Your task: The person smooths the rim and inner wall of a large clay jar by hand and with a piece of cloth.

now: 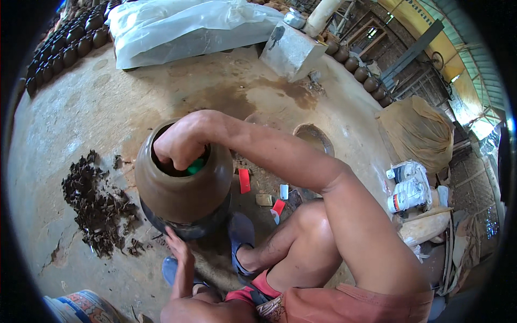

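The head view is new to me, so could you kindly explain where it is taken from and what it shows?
Gladly. There is no machine here, only a person's two bare hands. One wide fisheye camera on the person's head looks down, so straight edges bend near the rim.

The right hand reaches into the mouth of a brown pot, beside something green; whether it grips that is hidden. The left hand is low by the pot's dark base, holding nothing visible.

On the floor lie dark scraps to the left, and a bowl and a red piece to the right.
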The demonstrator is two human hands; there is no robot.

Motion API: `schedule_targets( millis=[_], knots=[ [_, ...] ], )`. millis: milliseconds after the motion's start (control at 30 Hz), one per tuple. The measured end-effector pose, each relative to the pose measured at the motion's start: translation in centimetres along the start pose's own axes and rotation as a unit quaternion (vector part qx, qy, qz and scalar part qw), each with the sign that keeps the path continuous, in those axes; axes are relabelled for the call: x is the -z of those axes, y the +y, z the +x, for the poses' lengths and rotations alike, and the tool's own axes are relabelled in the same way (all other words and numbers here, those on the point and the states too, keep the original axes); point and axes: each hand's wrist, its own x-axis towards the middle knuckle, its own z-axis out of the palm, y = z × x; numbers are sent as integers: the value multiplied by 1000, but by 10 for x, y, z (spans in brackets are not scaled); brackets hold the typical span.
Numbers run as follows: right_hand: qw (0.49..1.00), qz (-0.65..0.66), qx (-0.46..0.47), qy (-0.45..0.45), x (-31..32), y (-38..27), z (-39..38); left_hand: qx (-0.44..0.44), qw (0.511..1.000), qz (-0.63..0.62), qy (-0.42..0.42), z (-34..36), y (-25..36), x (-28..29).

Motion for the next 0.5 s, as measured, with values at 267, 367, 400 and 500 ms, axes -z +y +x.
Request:
schedule_targets(
  millis=[267,367,400,500],
  knots=[
    [999,12,-34,-8,1,-8,-1,32,986,-139,-84,13,59,46],
    [999,14,-38,-6,4,-10,-2,-67,996,-31,51,18,49,20],
    [1000,5,-22,-2,13,-16,3,-115,980,80,144,31,19,24],
    [999,22,-34,-13,9,-7,-1,147,954,-26,-258,-24,-29,8]
  ],
)
